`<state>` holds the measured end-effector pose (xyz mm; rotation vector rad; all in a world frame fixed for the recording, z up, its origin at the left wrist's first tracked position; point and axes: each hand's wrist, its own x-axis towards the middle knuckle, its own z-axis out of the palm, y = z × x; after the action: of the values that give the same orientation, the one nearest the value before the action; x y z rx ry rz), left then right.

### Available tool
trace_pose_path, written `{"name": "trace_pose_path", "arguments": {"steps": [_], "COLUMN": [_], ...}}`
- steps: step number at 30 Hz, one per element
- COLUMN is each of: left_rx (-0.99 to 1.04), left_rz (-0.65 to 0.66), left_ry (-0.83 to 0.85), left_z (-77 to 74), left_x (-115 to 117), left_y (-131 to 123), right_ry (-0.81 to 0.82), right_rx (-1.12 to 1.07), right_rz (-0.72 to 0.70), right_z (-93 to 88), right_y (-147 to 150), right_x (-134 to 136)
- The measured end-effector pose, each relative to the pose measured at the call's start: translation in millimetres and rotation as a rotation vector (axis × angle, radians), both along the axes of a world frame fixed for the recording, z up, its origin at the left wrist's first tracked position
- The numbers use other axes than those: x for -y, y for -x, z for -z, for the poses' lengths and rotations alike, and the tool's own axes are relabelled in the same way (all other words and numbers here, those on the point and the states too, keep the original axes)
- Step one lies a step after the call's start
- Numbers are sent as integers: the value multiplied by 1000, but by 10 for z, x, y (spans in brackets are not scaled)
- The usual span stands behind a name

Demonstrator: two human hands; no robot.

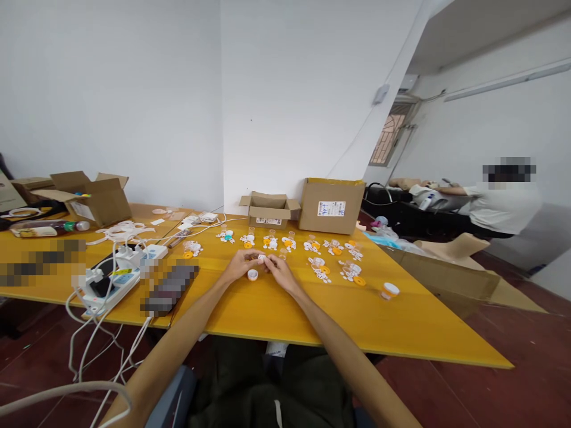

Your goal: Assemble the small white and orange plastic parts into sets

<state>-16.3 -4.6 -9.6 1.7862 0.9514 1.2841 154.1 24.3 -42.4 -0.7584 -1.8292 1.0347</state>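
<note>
My left hand [241, 265] and my right hand [277, 267] meet above the middle of the yellow table [312, 321]. Between their fingertips is a small white piece with dark marks [261, 258]; the fingers of both hands are closed on it. Just below sits a small white-rimmed cup [253, 275]. Beyond the hands lie several piles of small white discs [269, 243] with clear cups and orange lids [325, 270]. A closed jar with a white and orange lid [391, 289] stands alone at the right.
An open carton [269, 209] and a larger box [332, 205] stand at the back. At the left are a power strip [127, 279] with cables, a dark phone-like object [170, 289], a bottle [44, 228] and another carton [96, 202]. A person in white [504, 205] is at the far right.
</note>
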Motion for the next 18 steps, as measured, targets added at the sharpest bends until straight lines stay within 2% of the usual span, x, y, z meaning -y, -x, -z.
{"name": "trace_pose_path", "arguments": {"steps": [4, 10, 18], "left_rx": [32, -26, -34], "left_rz": [77, 30, 66], "left_ry": [59, 78, 51], "left_z": [25, 39, -34], "left_x": [-9, -33, 17], "left_y": [16, 25, -4], "right_ry": [26, 62, 122], "right_rx": [-1, 32, 28], "right_rz": [-2, 3, -22], "right_z": [-39, -62, -55], "right_y": [-13, -16, -23], "right_x": [15, 29, 16]}}
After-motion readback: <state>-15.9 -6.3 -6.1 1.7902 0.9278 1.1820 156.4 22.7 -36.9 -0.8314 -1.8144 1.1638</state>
